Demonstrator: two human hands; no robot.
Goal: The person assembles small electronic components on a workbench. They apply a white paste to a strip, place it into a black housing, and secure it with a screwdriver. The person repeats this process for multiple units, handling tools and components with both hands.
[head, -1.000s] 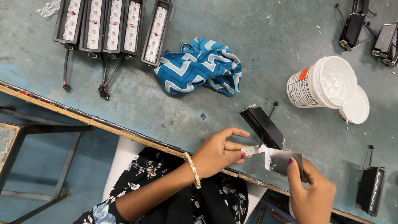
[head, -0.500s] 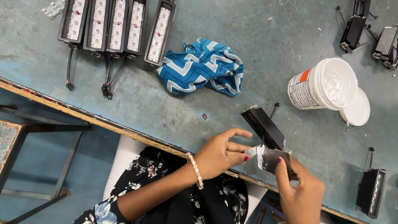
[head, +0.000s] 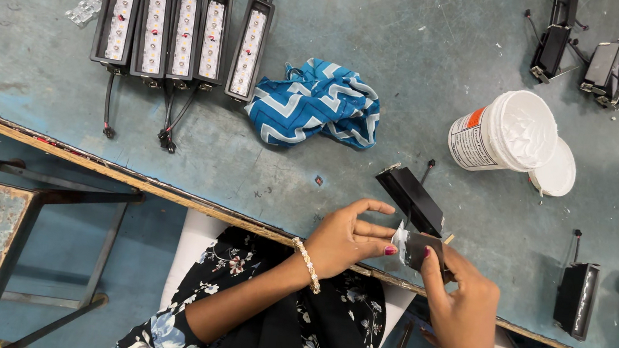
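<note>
Left hand [head: 345, 237] pinches the white end of a small black lamp housing [head: 420, 250] while the right hand [head: 460, 295] grips it just over the surface [head: 414, 92] edge, probably to steady it.

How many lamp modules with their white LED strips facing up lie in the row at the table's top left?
5: four lamp modules packed side by side, the fifth just right, slightly apart. None seems hidden.

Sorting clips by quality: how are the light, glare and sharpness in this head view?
Head view: even, soft light, faint shadows; mild shine on the white tub; LED light bars sharp; left hand and right hand mostly sharp.
</note>
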